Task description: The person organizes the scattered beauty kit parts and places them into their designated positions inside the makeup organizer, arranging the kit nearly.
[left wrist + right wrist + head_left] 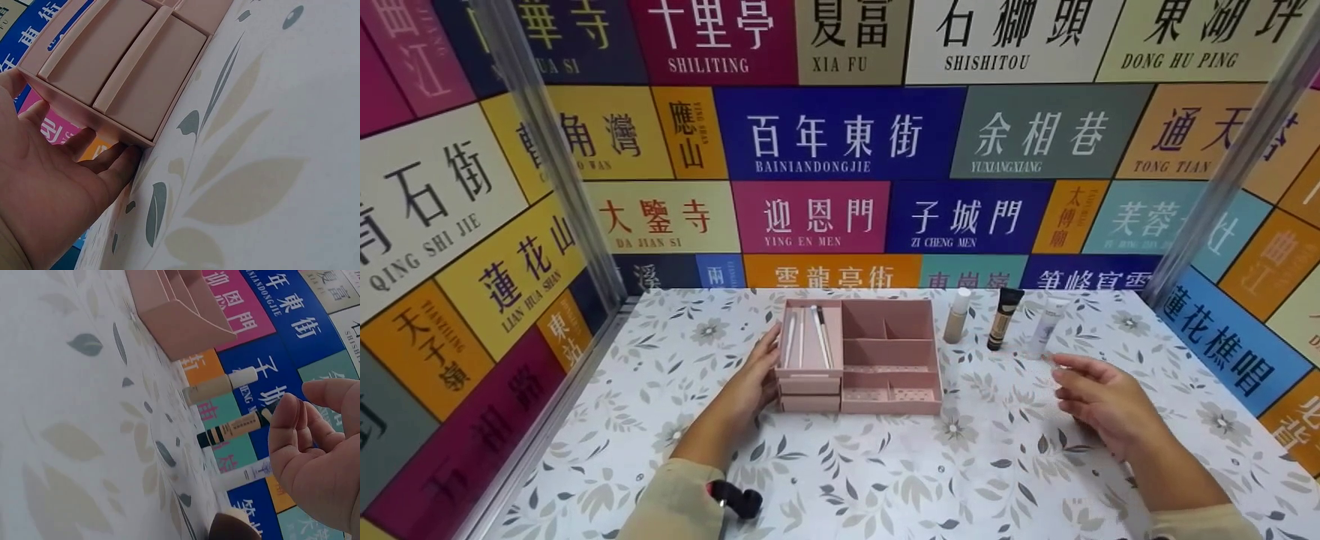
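Fingers (119, 169) of the left hand (751, 377) rest unclenched against the pink organizer (842, 356) on the counter (930, 480); slim brushes (820, 330) lie on its top; the right hand (1102, 401) hovers, loosely bent and released, near a white tube (1044, 331); a black-capped tube (1003, 319) and beige bottle (957, 319) stand farther left.

In the head view there is one pink organizer (889, 356). Seen from its middle, it has two small drawers (810, 404) at eight o'clock and at least three slim brushes (800, 337) at ten; their exact number is hard to tell. Between two and three o'clock stand three cosmetics containers: one bottle (955, 326), one black-capped tube (999, 326) and one white tube (1044, 334). Two hands show: one left hand (754, 375) near nine o'clock, one right hand (1102, 401) near three. Two sleeves (671, 495) show, with one black device (742, 501) at seven.
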Action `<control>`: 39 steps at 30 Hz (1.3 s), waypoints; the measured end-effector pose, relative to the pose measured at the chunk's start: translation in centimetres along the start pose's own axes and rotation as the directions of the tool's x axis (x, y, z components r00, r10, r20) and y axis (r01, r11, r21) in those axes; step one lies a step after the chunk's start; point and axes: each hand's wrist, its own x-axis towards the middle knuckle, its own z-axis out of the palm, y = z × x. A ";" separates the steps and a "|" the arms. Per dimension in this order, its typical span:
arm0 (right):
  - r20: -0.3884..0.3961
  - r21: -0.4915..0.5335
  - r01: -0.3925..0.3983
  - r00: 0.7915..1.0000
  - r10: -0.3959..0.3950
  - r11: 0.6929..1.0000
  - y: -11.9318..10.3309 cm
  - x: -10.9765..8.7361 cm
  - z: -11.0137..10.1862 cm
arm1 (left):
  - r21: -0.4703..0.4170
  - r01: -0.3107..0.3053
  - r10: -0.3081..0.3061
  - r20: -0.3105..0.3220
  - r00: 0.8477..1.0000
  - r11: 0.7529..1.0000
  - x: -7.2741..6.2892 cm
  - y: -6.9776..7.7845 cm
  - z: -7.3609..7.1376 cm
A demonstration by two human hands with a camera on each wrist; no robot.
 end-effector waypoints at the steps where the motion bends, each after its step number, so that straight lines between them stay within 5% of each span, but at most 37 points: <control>1: -0.006 0.006 -0.008 1.000 0.008 1.000 0.0 -0.1 -0.5 | -0.001 0.002 -0.002 -0.002 1.000 1.000 0.0 0.0 0.0; 12: -0.050 0.086 -0.094 0.994 0.099 0.992 0.8 -0.9 -4.9 | 0.000 0.028 -0.028 -0.008 1.000 1.000 -0.1 0.0 0.1; 20: -0.064 0.122 -0.144 0.986 0.152 0.982 1.6 -0.6 -7.4 | -0.036 -0.018 0.019 0.040 0.999 0.999 -0.3 -0.3 0.0; 39: -0.035 -0.009 -0.242 0.970 0.242 0.970 3.8 0.4 -10.0 | 0.002 0.016 -0.016 -0.005 1.000 1.000 -0.2 -0.1 0.0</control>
